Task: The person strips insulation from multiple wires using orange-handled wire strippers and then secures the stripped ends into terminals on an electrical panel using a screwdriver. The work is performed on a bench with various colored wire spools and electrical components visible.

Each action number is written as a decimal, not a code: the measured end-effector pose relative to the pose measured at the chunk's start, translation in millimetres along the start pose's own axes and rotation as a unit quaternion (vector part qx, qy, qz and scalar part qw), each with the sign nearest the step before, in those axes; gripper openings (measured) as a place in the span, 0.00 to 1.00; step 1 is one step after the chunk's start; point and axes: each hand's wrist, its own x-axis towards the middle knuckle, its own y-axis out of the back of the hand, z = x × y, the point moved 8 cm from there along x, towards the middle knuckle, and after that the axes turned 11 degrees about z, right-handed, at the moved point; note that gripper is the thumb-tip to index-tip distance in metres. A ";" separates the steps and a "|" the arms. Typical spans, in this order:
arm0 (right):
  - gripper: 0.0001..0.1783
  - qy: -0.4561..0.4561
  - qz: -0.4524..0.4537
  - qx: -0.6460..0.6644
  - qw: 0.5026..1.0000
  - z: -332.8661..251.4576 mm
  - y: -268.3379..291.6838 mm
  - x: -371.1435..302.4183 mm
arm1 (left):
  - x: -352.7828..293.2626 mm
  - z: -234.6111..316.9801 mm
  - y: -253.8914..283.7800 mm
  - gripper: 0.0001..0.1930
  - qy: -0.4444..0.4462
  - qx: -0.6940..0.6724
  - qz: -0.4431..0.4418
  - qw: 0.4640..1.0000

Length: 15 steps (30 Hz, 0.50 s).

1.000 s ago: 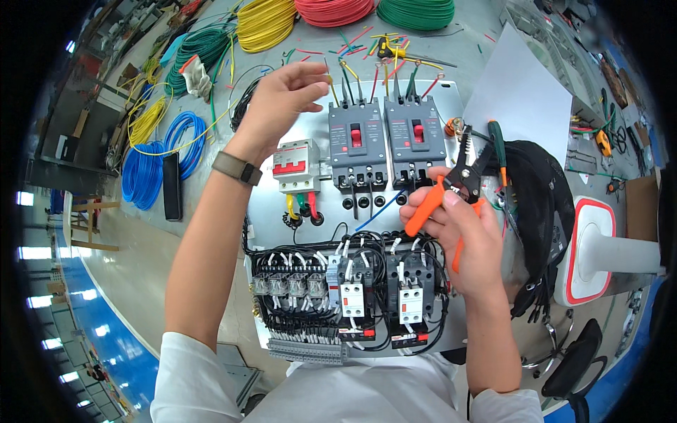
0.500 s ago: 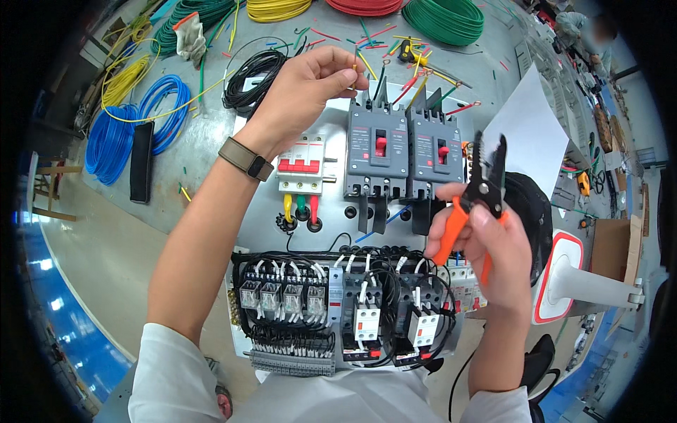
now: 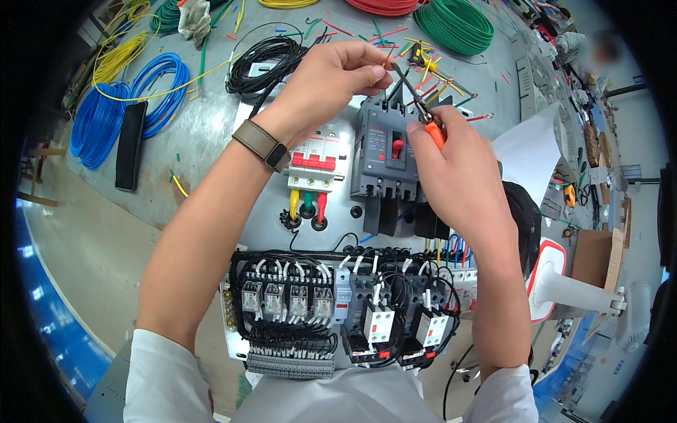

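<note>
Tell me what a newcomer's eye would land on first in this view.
Probably the two hands meeting at the top centre: the left hand pinches a thin wire while the right hand works an orange-handled wire stripper on it, above the grey circuit breaker. Next, the wired panel of relays and contactors below, and bright wire coils behind, green upper right, blue left.

Brown cardboard box [image 3: 591,259] at right edge; small white label [image 3: 264,68] under black cable coil [image 3: 262,62], top centre.

Both forearms reach forward, left hand [image 3: 335,74] pinched, right hand [image 3: 455,173] clenched.
</note>
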 end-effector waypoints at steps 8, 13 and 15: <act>0.22 0.062 0.079 -0.151 0.983 -6.9 0.3 6.0 | 1.8 0.4 -7.0 0.13 -0.021 0.005 0.003 1.000; 0.22 0.057 0.080 -0.179 0.979 -11.7 -2.2 3.7 | 2.6 -2.7 -5.5 0.13 -0.032 -0.006 0.005 0.999; 0.22 0.056 0.084 -0.180 0.978 -12.1 -2.4 2.6 | 1.9 -1.5 -7.0 0.12 -0.038 -0.004 -0.002 0.999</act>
